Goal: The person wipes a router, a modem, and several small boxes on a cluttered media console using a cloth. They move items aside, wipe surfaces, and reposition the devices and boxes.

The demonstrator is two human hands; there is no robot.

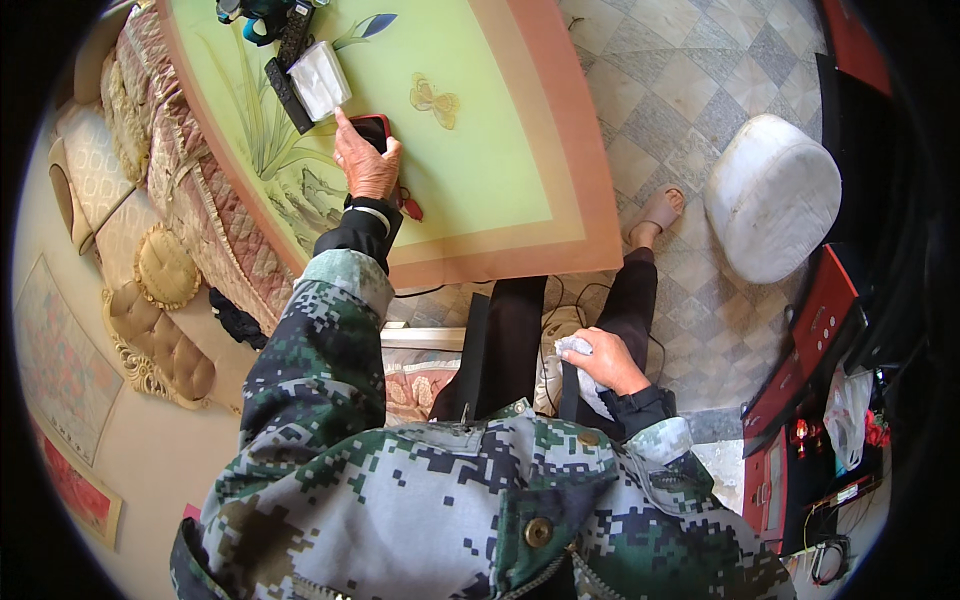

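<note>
My left hand (365, 159) lies over a dark smartphone in a red case (373, 129) on the table. The thumb is at the phone's right edge, and the extended index finger reaches the lower edge of a white plastic-wrapped tissue pack (320, 79). Whether the fingers grip the phone is hidden by the hand. A red tag (410, 205) lies beside my left wrist. Down by my right thigh, my right hand (611, 361) is closed around a crumpled light grey cloth (574, 346). Two black remote controls (288, 96) (295, 36) lie next to the tissue pack.
The table cover (495, 172) has a printed butterfly and plants. Dark items (259, 16) sit at its far end. A white padded stool (780, 196) stands on the tiled floor to the right, near a red-and-black cabinet (806, 337). A quilt-covered sofa (202, 180) runs along the left.
</note>
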